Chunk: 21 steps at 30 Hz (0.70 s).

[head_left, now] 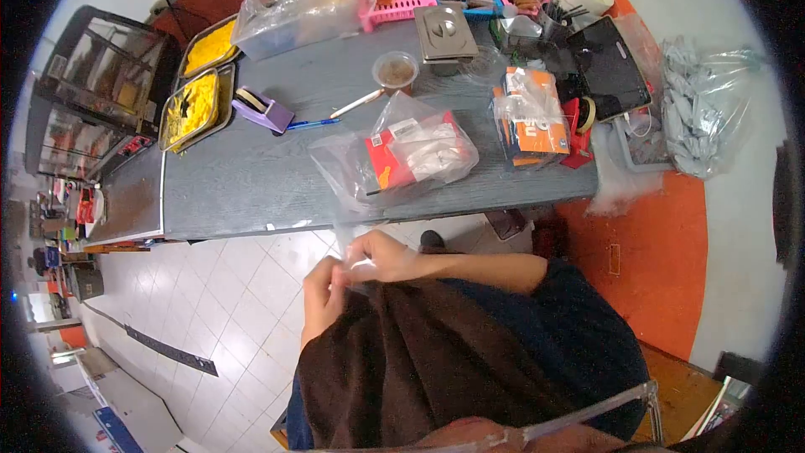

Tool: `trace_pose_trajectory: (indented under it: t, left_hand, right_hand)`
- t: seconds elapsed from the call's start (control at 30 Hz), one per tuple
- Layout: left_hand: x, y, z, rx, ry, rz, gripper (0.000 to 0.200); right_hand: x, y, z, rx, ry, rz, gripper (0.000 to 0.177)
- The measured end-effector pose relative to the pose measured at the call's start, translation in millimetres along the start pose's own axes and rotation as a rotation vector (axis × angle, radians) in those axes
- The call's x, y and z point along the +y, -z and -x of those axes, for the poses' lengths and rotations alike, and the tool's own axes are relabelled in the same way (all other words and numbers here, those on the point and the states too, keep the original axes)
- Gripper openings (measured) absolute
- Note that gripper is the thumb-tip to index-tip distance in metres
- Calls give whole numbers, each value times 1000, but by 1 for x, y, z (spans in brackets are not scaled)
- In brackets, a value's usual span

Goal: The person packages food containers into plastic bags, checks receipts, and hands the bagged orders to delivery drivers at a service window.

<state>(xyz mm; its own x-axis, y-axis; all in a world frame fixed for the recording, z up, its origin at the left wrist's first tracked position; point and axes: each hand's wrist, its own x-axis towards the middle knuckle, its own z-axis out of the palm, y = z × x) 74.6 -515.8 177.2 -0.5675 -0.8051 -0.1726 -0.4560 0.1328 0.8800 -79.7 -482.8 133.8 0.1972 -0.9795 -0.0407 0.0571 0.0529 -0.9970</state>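
Both hands are close together in front of the body, just off the table's front edge. My left hand has its fingers pinched on a thin clear plastic piece. My right hand touches the same plastic with its fingers curled, right beside the left. Beyond them on the grey table lies a clear plastic bag around a red packet with white labels. A white pen and a blue pen lie behind the bag.
A purple tape dispenser and trays of yellow food stand at the left. A round tub and a lidded metal container are at the back. An orange box and red tape dispenser stand right.
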Motion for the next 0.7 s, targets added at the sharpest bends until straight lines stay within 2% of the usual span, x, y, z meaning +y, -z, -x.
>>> trace_pose_trajectory:
  t: [0.07, 0.1, 0.13, 0.17, 0.2, 0.3, 0.33, 0.37, 0.4, 0.47, 0.53, 0.6, 0.67, 0.7]
  left_hand:
    - [-27, -3, 0, -71, -244, 39, 15]
    - [-24, -8, 0, -76, -245, 41, 15]
    - [-19, -16, 4, 14, -317, 9, 15]
    - [-15, -21, 8, 108, -384, -23, 14]
    - [-11, -19, 9, 108, -378, -19, 14]
    - [-18, -3, 5, -17, -336, 2, 13]
    - [-36, 5, 5, 74, -450, -204, 12]
    - [-50, 11, 5, 167, -560, -411, 11]
    - [-30, 21, 6, 279, -531, -439, 11]
    - [-33, 18, 5, 409, -689, -627, 13]
    - [-27, 20, 9, 435, -682, -626, 14]
    - [-23, 19, 10, 455, -688, -629, 15]
    - [-20, 13, 9, 412, -454, -379, 18]
    - [-19, 11, 9, 412, -452, -378, 18]
  right_hand:
    - [-3, -7, 8, 28, -85, -216, 39]
    - [-6, -6, 9, -14, -97, -331, 41]
    - [-1, -8, 9, -9, -102, -333, 41]
    - [7, -11, 8, 72, -76, -169, 41]
    - [9, -13, 8, 148, -50, -4, 42]
    - [1, -3, 6, 44, -68, 96, 45]
    - [-2, 6, 7, 46, -69, 99, 45]
    - [-5, 16, 9, 104, 50, 248, 41]
    - [-6, 22, 10, 162, 171, 398, 39]
    - [-9, 18, 13, 177, 231, 429, 33]
    - [-26, 14, 19, 171, 185, 585, 20]
    - [-29, 7, 19, 241, 241, 551, 13]
    - [-32, 5, 15, 304, 303, 529, 9]
    - [-32, 2, 13, 169, 449, 586, 11]
